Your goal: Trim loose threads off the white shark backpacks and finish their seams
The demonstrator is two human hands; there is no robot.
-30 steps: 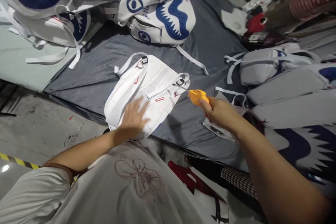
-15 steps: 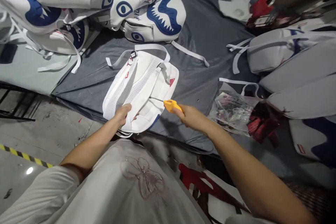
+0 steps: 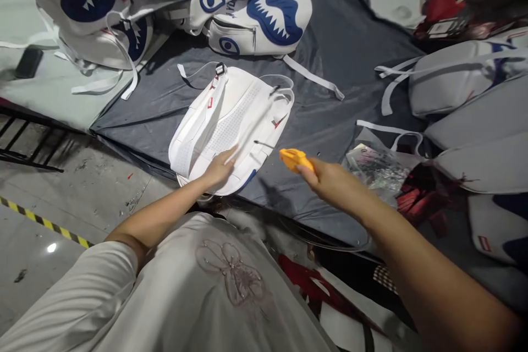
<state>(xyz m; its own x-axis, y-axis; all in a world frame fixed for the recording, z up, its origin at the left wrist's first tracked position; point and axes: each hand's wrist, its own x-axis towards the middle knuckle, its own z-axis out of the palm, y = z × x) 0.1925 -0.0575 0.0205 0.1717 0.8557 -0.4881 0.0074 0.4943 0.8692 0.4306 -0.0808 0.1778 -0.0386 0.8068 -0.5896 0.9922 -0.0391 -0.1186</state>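
A white backpack (image 3: 243,102) lies on the dark cloth in front of me, its straps and dotted back panel facing up. My left hand (image 3: 218,170) is closed at the near part of its right shoulder strap, thumb on top; the strap is blurred there and some fingertips are hidden. Gripped in my right hand (image 3: 330,181) is a tool with an orange-yellow handle (image 3: 296,159) and a thin dark shaft (image 3: 264,144). The shaft points left, and its tip is over the backpack's right side; I cannot tell if it touches.
Several white backpacks with blue shark mouths (image 3: 280,16) are piled at the back left. More bags (image 3: 445,77) lie at the right, near a clear plastic bag (image 3: 373,168). A phone (image 3: 28,62) rests on the pale cloth at far left. The table's front edge is near my body.
My left hand has moved forward and right along the backpack. My right hand and the tool have drawn back to the right. The view has also shifted.
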